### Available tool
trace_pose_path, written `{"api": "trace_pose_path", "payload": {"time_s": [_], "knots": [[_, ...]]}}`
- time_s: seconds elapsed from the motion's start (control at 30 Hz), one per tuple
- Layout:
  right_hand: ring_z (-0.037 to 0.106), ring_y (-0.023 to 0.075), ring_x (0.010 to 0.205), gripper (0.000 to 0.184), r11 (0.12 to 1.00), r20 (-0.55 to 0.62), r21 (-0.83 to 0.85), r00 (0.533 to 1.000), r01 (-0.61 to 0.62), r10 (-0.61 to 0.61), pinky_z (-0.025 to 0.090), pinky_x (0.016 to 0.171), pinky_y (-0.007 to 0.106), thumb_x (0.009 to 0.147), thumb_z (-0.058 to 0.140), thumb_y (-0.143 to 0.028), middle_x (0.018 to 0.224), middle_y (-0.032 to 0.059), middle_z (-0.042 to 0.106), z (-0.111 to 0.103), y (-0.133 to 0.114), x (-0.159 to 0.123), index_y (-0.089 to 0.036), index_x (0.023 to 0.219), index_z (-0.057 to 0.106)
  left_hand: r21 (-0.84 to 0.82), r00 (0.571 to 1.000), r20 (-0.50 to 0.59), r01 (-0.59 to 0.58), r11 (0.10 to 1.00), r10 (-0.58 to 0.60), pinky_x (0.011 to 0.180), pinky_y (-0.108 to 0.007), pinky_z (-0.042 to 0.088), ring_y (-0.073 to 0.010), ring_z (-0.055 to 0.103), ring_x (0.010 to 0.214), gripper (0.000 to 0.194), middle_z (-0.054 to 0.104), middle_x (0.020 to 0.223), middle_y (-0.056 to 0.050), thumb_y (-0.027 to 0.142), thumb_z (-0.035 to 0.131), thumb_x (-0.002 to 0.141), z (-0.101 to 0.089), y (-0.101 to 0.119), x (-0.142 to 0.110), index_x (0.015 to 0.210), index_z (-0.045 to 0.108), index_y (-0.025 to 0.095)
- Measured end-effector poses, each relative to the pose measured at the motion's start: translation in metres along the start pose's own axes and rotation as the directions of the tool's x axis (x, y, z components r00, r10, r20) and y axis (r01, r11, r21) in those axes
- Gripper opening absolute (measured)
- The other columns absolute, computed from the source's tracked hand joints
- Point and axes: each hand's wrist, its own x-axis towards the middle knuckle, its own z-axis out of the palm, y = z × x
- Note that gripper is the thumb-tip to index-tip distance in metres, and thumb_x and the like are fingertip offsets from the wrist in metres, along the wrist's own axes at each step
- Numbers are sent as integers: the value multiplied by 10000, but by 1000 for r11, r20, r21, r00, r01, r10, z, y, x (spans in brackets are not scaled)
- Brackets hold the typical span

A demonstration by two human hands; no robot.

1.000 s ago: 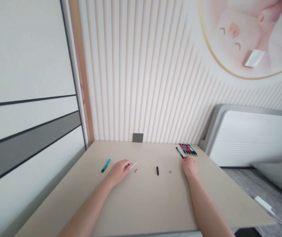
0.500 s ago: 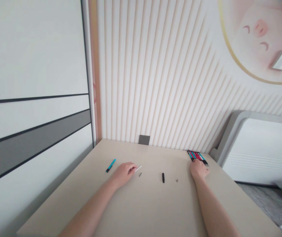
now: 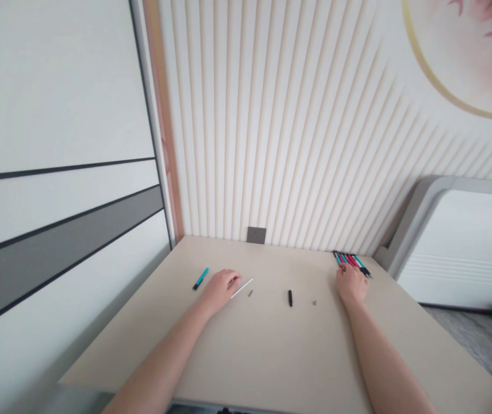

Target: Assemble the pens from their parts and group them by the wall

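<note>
**The left hand [image 3: 219,291] and the right hand [image 3: 352,286] are resting on a beige desk [image 3: 272,356]**

Both bare forearms are reaching in from the bottom of the frame towards the far half of the desk. The left hand is lying left of centre with its fingers loosely curled, and a thin white tube [image 3: 242,288] is running diagonally just beside the fingertips. The pictures don't show whether the hand is gripping anything. A teal pen [image 3: 200,279] is lying on the desk just beyond it to the left, and a tiny grey part [image 3: 250,292] is sitting just right of the tube.

The right hand is pressing its curled fingers [image 3: 346,272] against the near ends of a tight row of pens [image 3: 352,260], which are lying side by side at the far right corner of the desk. Their barrels are showing red, teal and black. I cannot tell whether the hand is gripping any of them.

Between the hands, a short black pen part [image 3: 290,298] is standing out near the centre, and a small grey fragment [image 3: 314,302] is lying to its right. A grey wall socket [image 3: 256,234] is sitting just above the far edge, against a ribbed white wall panel [image 3: 272,126].
</note>
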Motion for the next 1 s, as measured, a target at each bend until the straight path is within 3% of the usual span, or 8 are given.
{"api": "trace_pose_path", "payload": {"time_s": [0.2, 0.33, 0.5, 0.6, 0.8, 1.0], "knots": [[523, 269, 1155, 384, 962, -31, 119, 969, 247, -245, 330, 965, 382, 961, 340, -246, 1226, 126, 638, -20, -43, -42, -177, 1214, 619, 59, 999, 49, -20, 998, 18, 840, -309, 473, -220, 636, 911, 181, 724, 906, -48, 189, 560, 861, 0, -3, -2, 950, 717, 206], [574, 237, 1086, 302, 873, 31, 205, 888, 443, -459, 355, 947, 350, 946, 419, -266, 1134, 73, 688, -22, -76, -81, -219, 1091, 680, 114, 997, 68, -30, 993, 22, 860, -305, 468, -214, 639, 930, 182, 731, 924, -30, 184, 577, 861, 0, 1, -4, 960, 725, 225], [617, 211, 1010, 248, 747, 113, 294, 754, 597, -647, 405, 905, 313, 932, 477, -257, 1056, 56, 714, -23, -90, -105, -232, 1013, 710, 229, 994, -57, 101, 968, -91, 901, -334, 447, -222, 624, 985, 244, 713, 1016, -68, 132, 525, 894, -12, 1, -2, 1066, 684, 196], [612, 217, 1025, 255, 713, 132, 307, 714, 630, -688, 403, 919, 320, 941, 463, -251, 1058, 65, 710, -26, -88, -107, -221, 1012, 706, 304, 962, -181, 251, 919, -203, 909, -385, 430, -264, 587, 1036, 239, 685, 1071, -104, 149, 482, 920, -27, -4, -2, 1057, 674, 185], [611, 224, 1036, 262, 715, 166, 292, 703, 635, -692, 390, 918, 336, 953, 455, -289, 1066, 62, 715, -27, -85, -102, -237, 1013, 705, 406, 880, -291, 469, 784, -376, 881, -450, 424, -338, 552, 1058, 217, 642, 1057, -164, 196, 542, 870, -40, -19, -12, 1037, 676, 160], [614, 227, 1031, 264, 744, 183, 266, 726, 612, -663, 388, 895, 336, 945, 459, -286, 1051, 69, 727, -28, -80, -96, -230, 994, 713, 436, 858, -268, 513, 739, -438, 840, -419, 452, -315, 587, 1005, 180, 650, 991, -156, 209, 531, 872, -32, -30, -16, 949, 685, 155]]}}
